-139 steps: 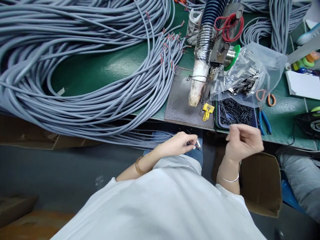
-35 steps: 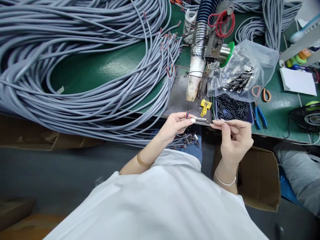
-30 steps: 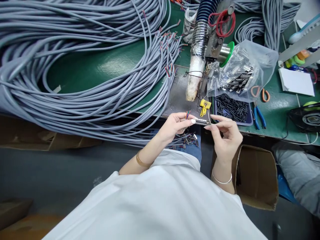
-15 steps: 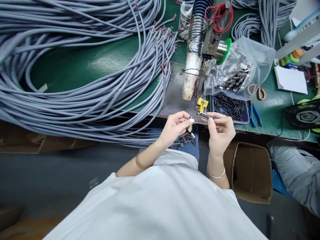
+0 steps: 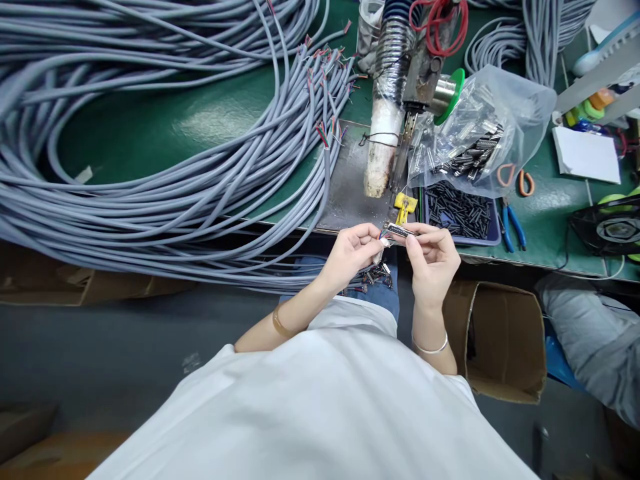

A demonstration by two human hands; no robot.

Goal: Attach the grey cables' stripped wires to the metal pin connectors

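Between the fingertips of my right hand (image 5: 431, 261) is a small D-sub connector (image 5: 399, 231), a metal shell with a dark pin face. My left hand (image 5: 354, 255) pinches the stripped end of a grey cable, and its thin coloured wires (image 5: 383, 234) stick up from the fingers. The connector's left end lies against or just beside these wires; I cannot tell whether they touch. Both hands are at the bench's front edge, over my lap. Several wired connectors (image 5: 379, 273) rest on my lap just below. A yellow tab (image 5: 404, 205) stands right behind the connector.
Bundled grey cables (image 5: 200, 193) cover the bench's left. Behind my hands are a fume hose (image 5: 384, 127) and solder spool (image 5: 447, 97). To the right are a bag of connectors (image 5: 480, 140), a purple tray (image 5: 495, 227) of black tubing pieces, blue-handled pliers (image 5: 513, 225) and a cardboard box (image 5: 505, 340).
My right hand has moved left, bringing the connector up to the wire ends at my left hand. The left hand stays almost where it was.
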